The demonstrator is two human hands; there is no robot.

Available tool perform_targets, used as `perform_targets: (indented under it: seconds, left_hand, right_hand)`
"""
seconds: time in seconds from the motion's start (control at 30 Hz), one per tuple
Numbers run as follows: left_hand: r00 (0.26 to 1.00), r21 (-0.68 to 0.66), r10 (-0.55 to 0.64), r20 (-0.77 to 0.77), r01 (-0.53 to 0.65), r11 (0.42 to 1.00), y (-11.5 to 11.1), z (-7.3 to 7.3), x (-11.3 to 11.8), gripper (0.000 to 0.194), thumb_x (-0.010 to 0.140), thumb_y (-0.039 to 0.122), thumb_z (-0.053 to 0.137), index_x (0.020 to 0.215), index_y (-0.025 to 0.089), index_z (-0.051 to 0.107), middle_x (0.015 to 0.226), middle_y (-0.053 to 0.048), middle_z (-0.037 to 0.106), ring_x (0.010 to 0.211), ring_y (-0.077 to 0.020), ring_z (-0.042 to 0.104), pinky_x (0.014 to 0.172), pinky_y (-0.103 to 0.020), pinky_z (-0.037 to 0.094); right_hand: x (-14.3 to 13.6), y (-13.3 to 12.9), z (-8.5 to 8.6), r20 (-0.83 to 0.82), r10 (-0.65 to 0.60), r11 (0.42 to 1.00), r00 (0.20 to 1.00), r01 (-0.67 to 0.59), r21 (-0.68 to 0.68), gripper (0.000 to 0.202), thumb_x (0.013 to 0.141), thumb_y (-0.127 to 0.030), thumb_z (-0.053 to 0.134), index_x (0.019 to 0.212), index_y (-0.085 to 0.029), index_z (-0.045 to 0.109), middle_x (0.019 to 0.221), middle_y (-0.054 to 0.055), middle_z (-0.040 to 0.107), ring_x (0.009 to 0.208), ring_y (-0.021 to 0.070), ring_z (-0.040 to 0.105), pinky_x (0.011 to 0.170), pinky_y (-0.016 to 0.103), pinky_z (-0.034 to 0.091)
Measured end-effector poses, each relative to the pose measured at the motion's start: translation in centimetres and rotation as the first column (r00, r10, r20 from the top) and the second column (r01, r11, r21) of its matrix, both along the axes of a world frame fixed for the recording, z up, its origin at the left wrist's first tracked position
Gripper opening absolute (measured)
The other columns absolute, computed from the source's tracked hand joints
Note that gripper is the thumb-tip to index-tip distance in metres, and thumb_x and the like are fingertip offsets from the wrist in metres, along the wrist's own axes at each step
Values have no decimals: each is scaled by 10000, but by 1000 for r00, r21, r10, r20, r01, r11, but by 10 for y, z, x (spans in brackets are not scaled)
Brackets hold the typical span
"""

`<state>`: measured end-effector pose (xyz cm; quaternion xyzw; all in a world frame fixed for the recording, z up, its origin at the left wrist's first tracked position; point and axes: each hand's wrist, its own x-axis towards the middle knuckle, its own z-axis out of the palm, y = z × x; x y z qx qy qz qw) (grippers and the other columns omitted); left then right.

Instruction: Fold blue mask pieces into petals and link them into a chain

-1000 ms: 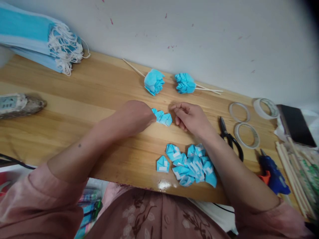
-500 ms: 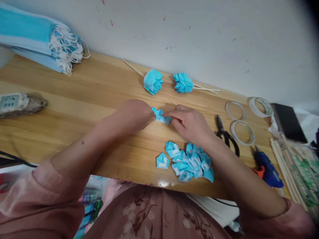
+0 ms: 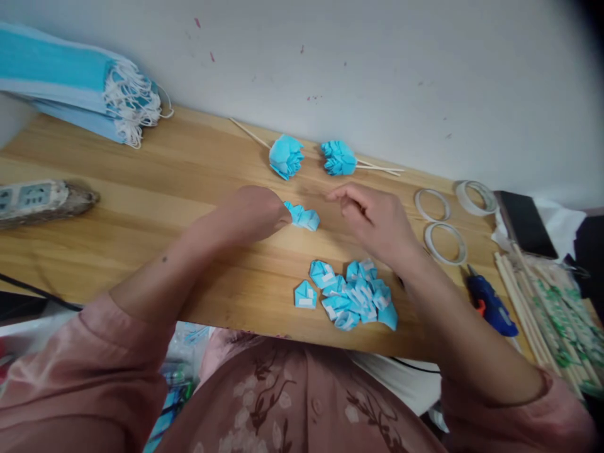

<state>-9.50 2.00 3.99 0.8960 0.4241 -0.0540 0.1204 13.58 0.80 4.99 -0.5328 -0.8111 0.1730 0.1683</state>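
My left hand (image 3: 257, 214) is closed on the left end of a short chain of folded blue paper petals (image 3: 306, 218), held just over the table; its fingertips are mostly hidden behind the hand. My right hand (image 3: 372, 217) hovers to the right of the chain, apart from it. Its index finger reaches out leftwards while the other fingers curl in, and nothing shows between them. Nearer to me lies a pile of folded blue petals (image 3: 361, 296) with white strips on them. One single petal (image 3: 306, 294) rests at the pile's left.
Two blue paper flowers (image 3: 286, 157) (image 3: 338, 157) on sticks lie near the wall. At the right are tape rolls (image 3: 446, 243), a blue glue gun (image 3: 493, 305), wooden sticks (image 3: 523, 308) and a phone (image 3: 526, 223). Blue masks (image 3: 61, 75) and a power socket (image 3: 33, 198) are at the left.
My right hand has come off the petal chain and moved up and to the right. My left hand keeps its hold on the chain. The scissors are now hidden by my right arm.
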Motion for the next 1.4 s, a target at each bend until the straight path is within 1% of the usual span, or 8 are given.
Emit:
perform_targets:
  seconds: [0.1, 0.33, 0.5, 0.67, 0.8, 1.0, 1.2, 1.4]
  left_hand:
    - [995, 55, 7, 97, -13, 998, 1, 5, -3, 361, 977, 251, 438, 821, 176, 755, 791, -84, 725, 645, -168, 555, 613, -292, 272]
    - [968, 134, -39, 247, 5, 991, 1, -2, -6, 332, 971, 302, 457, 906, 212, 771, 758, -35, 741, 644, -151, 583, 621, -263, 320]
    - [991, 115, -63, 116, 49, 992, -6, -2, 0, 364, 995, 301, 438, 1024, 237, 795, 791, -54, 750, 649, -165, 596, 609, -278, 301]
    - [997, 126, -79, -10, 79, 989, -16, 4, 4, 392, 1011, 276, 407, 1213, 259, 742, 830, -78, 745, 704, -207, 636, 620, -301, 304]
    - [990, 125, -112, -81, 122, 985, -19, 6, 6, 394, 1009, 216, 385, 1221, 248, 716, 842, -80, 734, 709, -221, 637, 587, -323, 238]
    - [985, 115, -113, -131, 128, 985, -17, 5, 8, 360, 1004, 207, 391, 1198, 195, 693, 799, -71, 706, 661, -181, 604, 588, -305, 265]
    - [979, 58, -108, -174, 120, 991, -15, 3, 13, 372, 999, 184, 363, 1181, 168, 687, 846, -94, 721, 704, -204, 644, 589, -296, 298]
    - [987, 44, -96, -132, 103, 994, -18, 3, 13, 354, 1008, 177, 354, 1146, 149, 678, 923, -117, 737, 755, -217, 664, 650, -293, 377]
  right_hand:
    - [15, -15, 3, -7, 0, 1000, 1000, 0, 2, 354, 875, -122, 445, 1061, -230, 727, 848, 43, 721, 808, 218, 663, 701, 319, 449]
    - [34, -25, -22, 16, 68, 995, 998, -69, 73, 405, 896, -113, 428, 1164, -189, 723, 971, 78, 723, 898, 246, 676, 786, 373, 504]
    - [29, -12, -28, 96, 122, 983, 988, -134, 125, 463, 876, -68, 443, 1228, -198, 715, 1042, 113, 692, 1020, 290, 644, 867, 440, 533]
    - [17, -2, -32, 111, 222, 953, 969, -239, 185, 530, 855, -9, 456, 1269, -231, 702, 1297, 116, 649, 1206, 305, 571, 1025, 500, 481]
    - [10, 3, -34, 104, 269, 945, 958, -283, 166, 546, 848, 14, 457, 1270, -229, 702, 1412, 117, 603, 1274, 312, 535, 1063, 530, 452]
    - [4, 6, -37, 133, 301, 936, 944, -320, 147, 535, 842, 22, 452, 1239, -220, 717, 1430, 103, 598, 1278, 290, 533, 1072, 496, 448]
    - [-1, 8, -44, 144, 298, 939, 944, -317, 135, 552, 803, 62, 465, 1190, -218, 743, 1422, 100, 611, 1270, 304, 537, 1062, 503, 460]
    - [-4, 11, -48, 122, 286, 942, 950, -302, 146, 540, 798, 75, 463, 1161, -195, 758, 1394, 100, 631, 1262, 302, 541, 1054, 479, 470]
